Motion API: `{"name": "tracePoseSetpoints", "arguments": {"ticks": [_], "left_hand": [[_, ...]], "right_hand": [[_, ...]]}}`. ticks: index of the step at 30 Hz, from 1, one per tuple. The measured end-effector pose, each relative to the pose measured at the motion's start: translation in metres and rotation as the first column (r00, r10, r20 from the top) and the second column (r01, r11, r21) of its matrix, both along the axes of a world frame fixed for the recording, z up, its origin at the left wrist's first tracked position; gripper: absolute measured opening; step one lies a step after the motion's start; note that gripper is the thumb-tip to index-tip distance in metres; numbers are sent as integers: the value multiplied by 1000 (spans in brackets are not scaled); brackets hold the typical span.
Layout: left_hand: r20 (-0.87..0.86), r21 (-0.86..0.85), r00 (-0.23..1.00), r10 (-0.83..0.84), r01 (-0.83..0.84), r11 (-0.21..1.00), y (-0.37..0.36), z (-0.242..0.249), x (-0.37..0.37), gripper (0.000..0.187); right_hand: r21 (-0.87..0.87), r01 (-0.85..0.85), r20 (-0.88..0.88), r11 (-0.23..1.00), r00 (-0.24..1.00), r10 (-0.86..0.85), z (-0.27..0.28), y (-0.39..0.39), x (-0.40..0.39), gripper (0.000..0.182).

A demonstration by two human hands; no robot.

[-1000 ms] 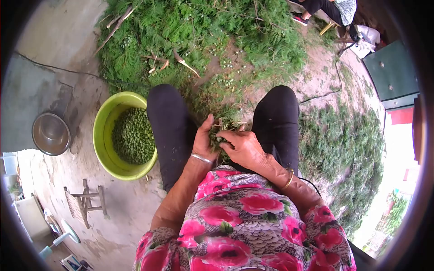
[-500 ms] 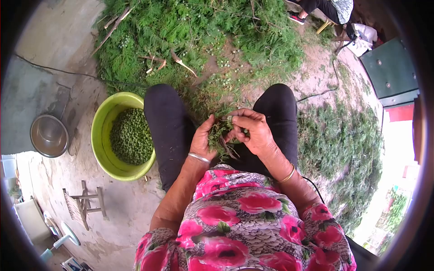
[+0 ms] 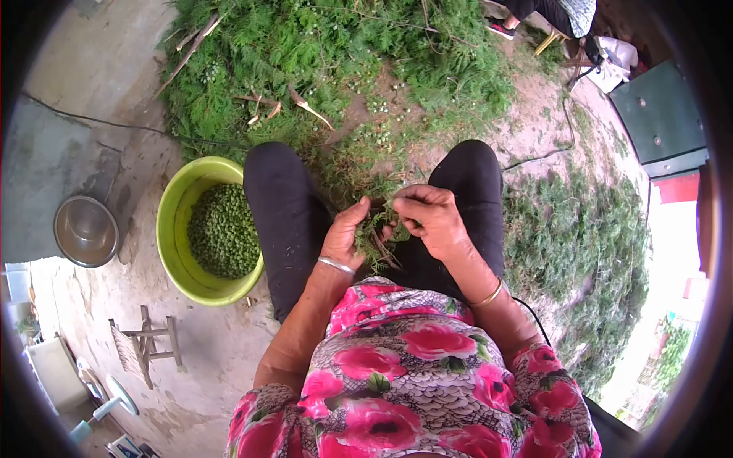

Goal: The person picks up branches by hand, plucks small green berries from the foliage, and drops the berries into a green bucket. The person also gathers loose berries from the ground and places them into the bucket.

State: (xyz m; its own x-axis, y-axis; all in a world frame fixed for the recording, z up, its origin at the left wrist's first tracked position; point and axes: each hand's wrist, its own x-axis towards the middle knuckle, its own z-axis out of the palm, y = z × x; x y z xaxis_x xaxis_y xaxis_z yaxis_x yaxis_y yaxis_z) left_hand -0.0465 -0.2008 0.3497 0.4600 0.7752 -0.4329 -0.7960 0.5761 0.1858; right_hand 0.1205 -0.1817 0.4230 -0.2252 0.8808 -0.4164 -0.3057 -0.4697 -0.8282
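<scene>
we look down from a head camera at a seated person in a pink flowered top and black trousers, knees apart. between the knees, the left hand (image 3: 345, 235) has its grip wrapped around a small bunch of green sprigs (image 3: 376, 231), thumb up and a silver bangle at the wrist. the right hand (image 3: 434, 220) is just beside it, touching the same bunch, its fingers (image 3: 406, 208) curled and pinching at the top of the sprigs; we cannot tell what, if anything, sits between the fingertips. a gold bangle circles the right wrist. the bunch is held above the ground in the gap between the thighs. to the person's left, beside the left knee, a lime green basin (image 3: 174, 223) stands on the concrete, filled partway with small green pods (image 3: 223, 230). further left sits a metal bowl (image 3: 85, 231). a big heap of cut green plants (image 3: 328, 53) lies ahead of the knees, and more greenery spreads to the right. a small wooden stool (image 3: 143, 342) stands lower left. another person's legs (image 3: 539, 11) show at the top right edge.
</scene>
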Motion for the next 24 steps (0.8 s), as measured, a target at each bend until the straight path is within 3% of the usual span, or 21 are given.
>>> {"name": "tracePoseSetpoints", "arguments": {"ticks": [2, 3, 5, 10, 12, 13, 15, 18, 22, 24], "left_hand": [[-70, 39, 997, 17, -14, 999, -2, 9, 1, 24], [-137, 78, 990, 37, -26, 997, -2, 13, 3, 19], [-157, 83, 987, 18, -5, 997, -1, 8, 5, 16], [-182, 60, 983, -12, 23, 998, 0, 11, 2, 11], [-202, 126, 979, -33, 60, 990, 1, 11, 1, 10], [-202, 126, 979, -34, 60, 990, 1, 11, 1, 10], [-211, 99, 977, -30, 52, 994, 2, 10, 2, 10], [-190, 41, 982, -20, 28, 999, 3, 13, 0, 7], [-150, 115, 989, 6, 12, 993, 1, 10, -1, 7], [-70, 134, 997, 35, -25, 991, 0, 7, -3, 9]], "right_hand": [[194, -98, 411, 976, 912, 10, -4, 0, -9, 10], [195, -98, 411, 976, 911, 9, -10, 1, -11, 10], [420, -254, 666, 871, 739, -106, -18, 2, -13, 10], [309, -256, 630, 916, 776, 5, -14, 4, -14, 12], [195, -199, 508, 960, 858, 75, -10, 4, -14, 13], [195, -199, 508, 960, 858, 75, -12, 4, -14, 13], [240, -232, 667, 942, 745, 14, -17, 4, -16, 15], [287, -284, 711, 915, 703, -5, -13, 4, -15, 13], [379, -260, 720, 888, 686, -106, -21, 7, -13, 14], [272, -179, 621, 945, 783, -30, -24, 12, -5, 12]]}}
